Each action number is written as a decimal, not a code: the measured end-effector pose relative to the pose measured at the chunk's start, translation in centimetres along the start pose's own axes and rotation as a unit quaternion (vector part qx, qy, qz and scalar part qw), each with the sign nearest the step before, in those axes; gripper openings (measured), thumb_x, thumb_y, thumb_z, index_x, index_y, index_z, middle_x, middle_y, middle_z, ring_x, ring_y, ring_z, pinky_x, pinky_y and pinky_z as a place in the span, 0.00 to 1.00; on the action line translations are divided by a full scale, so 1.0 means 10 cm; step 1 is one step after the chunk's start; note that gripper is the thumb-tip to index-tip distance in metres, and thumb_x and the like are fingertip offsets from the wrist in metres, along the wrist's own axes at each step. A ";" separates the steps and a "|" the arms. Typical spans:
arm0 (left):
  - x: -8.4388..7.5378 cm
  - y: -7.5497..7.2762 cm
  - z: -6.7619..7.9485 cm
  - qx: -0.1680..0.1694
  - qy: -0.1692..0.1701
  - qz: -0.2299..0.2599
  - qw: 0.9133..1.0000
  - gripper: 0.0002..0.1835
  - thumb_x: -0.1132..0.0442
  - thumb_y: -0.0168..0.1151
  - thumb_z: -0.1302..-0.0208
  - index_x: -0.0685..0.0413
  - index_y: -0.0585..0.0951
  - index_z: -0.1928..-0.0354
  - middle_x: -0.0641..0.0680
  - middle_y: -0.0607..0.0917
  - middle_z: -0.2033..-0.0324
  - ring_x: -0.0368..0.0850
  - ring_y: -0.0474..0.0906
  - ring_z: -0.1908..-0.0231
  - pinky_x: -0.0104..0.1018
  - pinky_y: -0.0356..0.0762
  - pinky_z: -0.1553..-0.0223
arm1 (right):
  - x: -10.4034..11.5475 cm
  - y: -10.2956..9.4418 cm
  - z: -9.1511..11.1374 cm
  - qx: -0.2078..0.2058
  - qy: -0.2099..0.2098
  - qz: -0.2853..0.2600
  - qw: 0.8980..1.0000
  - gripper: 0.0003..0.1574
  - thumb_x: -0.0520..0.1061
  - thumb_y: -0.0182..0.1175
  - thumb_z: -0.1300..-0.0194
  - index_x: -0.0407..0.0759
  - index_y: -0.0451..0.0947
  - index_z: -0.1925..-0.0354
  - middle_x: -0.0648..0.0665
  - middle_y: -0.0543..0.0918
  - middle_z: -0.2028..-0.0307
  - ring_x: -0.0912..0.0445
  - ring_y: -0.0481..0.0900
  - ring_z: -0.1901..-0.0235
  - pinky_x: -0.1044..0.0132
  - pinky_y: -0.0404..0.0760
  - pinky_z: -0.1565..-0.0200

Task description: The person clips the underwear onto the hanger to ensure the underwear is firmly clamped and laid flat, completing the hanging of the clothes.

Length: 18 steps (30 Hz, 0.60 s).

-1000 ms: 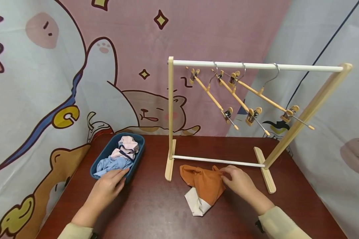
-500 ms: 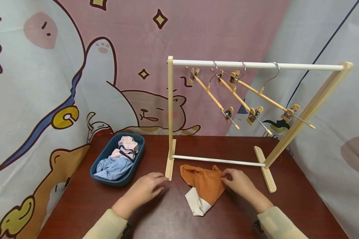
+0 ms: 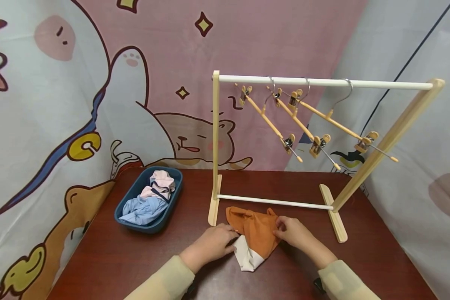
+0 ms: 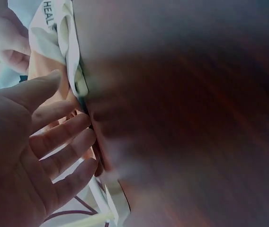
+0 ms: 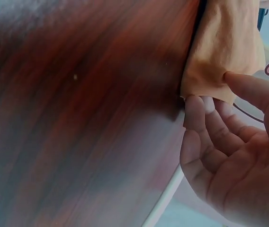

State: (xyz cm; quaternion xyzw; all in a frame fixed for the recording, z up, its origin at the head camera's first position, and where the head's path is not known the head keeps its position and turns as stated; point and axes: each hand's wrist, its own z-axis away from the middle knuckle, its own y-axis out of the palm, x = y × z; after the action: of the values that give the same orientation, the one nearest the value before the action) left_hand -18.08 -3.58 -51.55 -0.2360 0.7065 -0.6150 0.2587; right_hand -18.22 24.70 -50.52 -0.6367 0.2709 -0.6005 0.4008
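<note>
A small orange and white garment (image 3: 260,231) lies crumpled on the table, in front of the rack. Dark printed letters show on its white part (image 4: 44,33) in the left wrist view. My right hand (image 3: 296,233) pinches its right edge, the thumb (image 5: 248,87) on the orange cloth and the fingertips tucked at the hem. At the left side, my left hand (image 3: 213,246) reaches in with loosely bent, spread fingers (image 4: 73,153). Its fingertips are right at the cloth's border, with nothing gripped between them.
Behind the garment stands a wooden rack (image 3: 215,137) with a white top bar (image 3: 285,80) and a low crossbar (image 3: 273,201). Several clips sit on three hangers (image 3: 331,121). A blue basket (image 3: 150,229) holds pink and light blue clothes (image 3: 144,208) at the left.
My left hand has moved right from beside the basket, past the rack's left foot, to the garment's left side. My right hand stays at the garment's right edge, shifting slightly nearer.
</note>
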 end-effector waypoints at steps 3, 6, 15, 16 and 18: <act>-0.04 0.03 -0.04 0.009 0.006 -0.011 1.000 0.20 0.45 0.67 0.46 0.43 0.83 0.53 0.44 0.81 0.55 0.40 0.77 0.56 0.33 0.77 0.58 | 0.01 0.00 0.01 0.005 -0.011 -0.010 1.000 0.10 0.42 0.67 0.46 0.44 0.73 0.70 0.54 0.75 0.81 0.63 0.68 0.81 0.70 0.66 0.78; -0.06 0.04 -0.06 0.018 0.007 -0.018 1.000 0.19 0.45 0.69 0.49 0.42 0.84 0.55 0.44 0.80 0.56 0.40 0.77 0.56 0.32 0.76 0.58 | 0.02 0.01 0.02 0.006 -0.017 -0.009 1.000 0.10 0.41 0.67 0.46 0.44 0.73 0.70 0.54 0.75 0.81 0.63 0.67 0.82 0.71 0.65 0.79; -0.04 0.05 -0.08 0.006 0.028 -0.011 1.000 0.13 0.52 0.73 0.53 0.40 0.85 0.64 0.42 0.78 0.66 0.38 0.76 0.66 0.29 0.73 0.68 | 0.05 0.02 0.01 0.001 -0.018 -0.009 1.000 0.10 0.38 0.67 0.47 0.43 0.73 0.72 0.55 0.73 0.82 0.64 0.66 0.83 0.71 0.64 0.79; -0.04 0.04 -0.08 0.001 0.032 -0.009 0.999 0.11 0.53 0.74 0.53 0.40 0.85 0.65 0.42 0.77 0.68 0.37 0.75 0.68 0.29 0.73 0.69 | 0.06 0.02 0.01 0.002 -0.018 -0.011 1.000 0.10 0.38 0.67 0.47 0.43 0.73 0.72 0.55 0.73 0.82 0.64 0.66 0.82 0.71 0.64 0.79; -0.04 0.05 -0.08 -0.015 0.041 -0.009 0.999 0.09 0.55 0.74 0.55 0.40 0.85 0.70 0.41 0.76 0.71 0.37 0.74 0.71 0.29 0.71 0.72 | 0.07 0.02 0.02 0.003 -0.018 -0.012 1.000 0.10 0.38 0.67 0.47 0.43 0.73 0.72 0.54 0.73 0.82 0.63 0.66 0.82 0.71 0.64 0.79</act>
State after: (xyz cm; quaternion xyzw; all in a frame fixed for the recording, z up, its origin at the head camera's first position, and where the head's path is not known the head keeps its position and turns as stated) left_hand -18.29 -2.64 -51.88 -0.2205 0.7233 -0.6163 0.2201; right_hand -17.95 24.07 -50.32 -0.6498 0.2540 -0.5946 0.3997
